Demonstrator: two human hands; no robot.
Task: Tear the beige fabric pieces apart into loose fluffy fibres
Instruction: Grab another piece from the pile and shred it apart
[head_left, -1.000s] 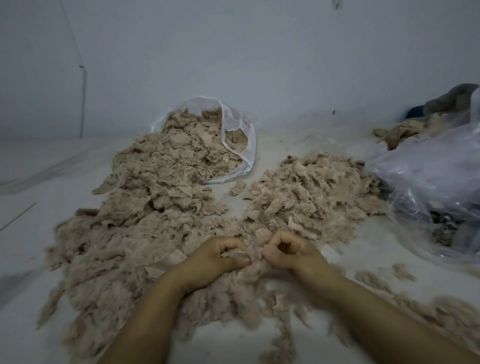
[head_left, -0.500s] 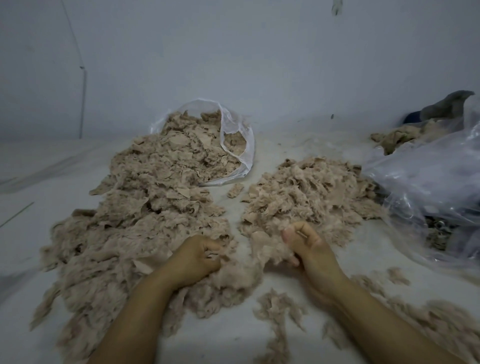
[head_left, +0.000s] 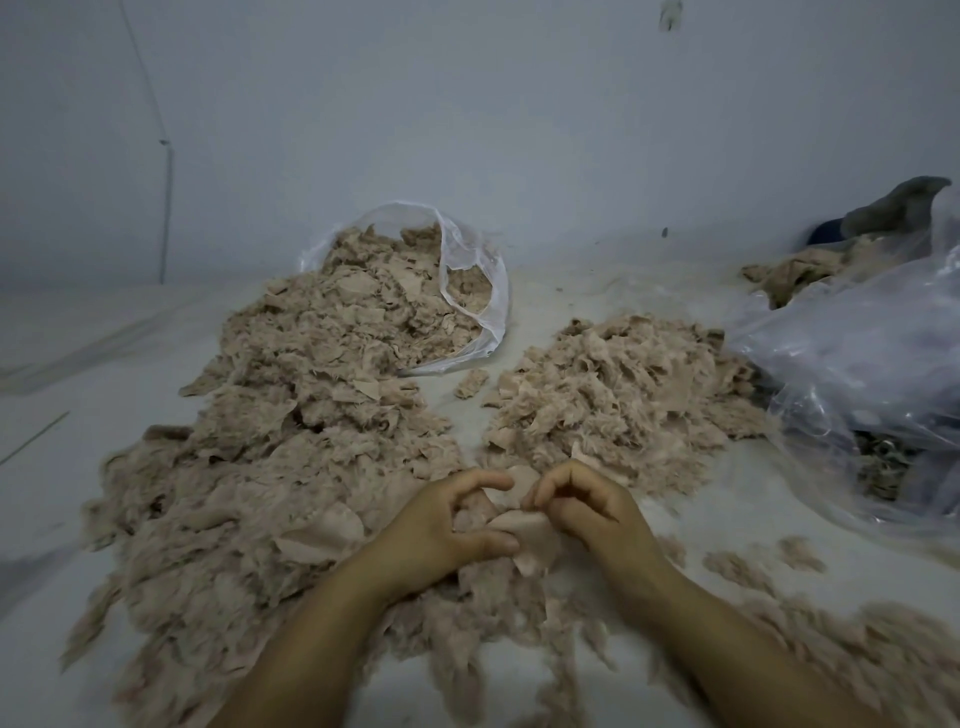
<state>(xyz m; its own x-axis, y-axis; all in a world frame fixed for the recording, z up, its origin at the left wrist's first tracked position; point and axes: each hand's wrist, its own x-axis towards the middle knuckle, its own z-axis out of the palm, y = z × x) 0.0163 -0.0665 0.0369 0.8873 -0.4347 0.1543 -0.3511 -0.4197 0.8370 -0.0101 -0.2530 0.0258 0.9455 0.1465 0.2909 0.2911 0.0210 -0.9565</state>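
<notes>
Left hand (head_left: 441, 525) and right hand (head_left: 582, 501) both pinch one flat beige fabric scrap (head_left: 524, 535) between them, fingers curled, scrap spanning left-right.

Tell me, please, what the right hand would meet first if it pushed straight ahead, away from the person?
Probably the smaller beige pile lying just beyond the right hand, though depth is hard to judge here.

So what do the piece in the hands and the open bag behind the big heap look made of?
Piece: looks like thin, soft beige fabric, matte, folding limply where both hands pinch it; edges look fuzzy. Bag: seemingly thin clear plastic film, glossy and see-through, crinkled at the mouth.
</notes>
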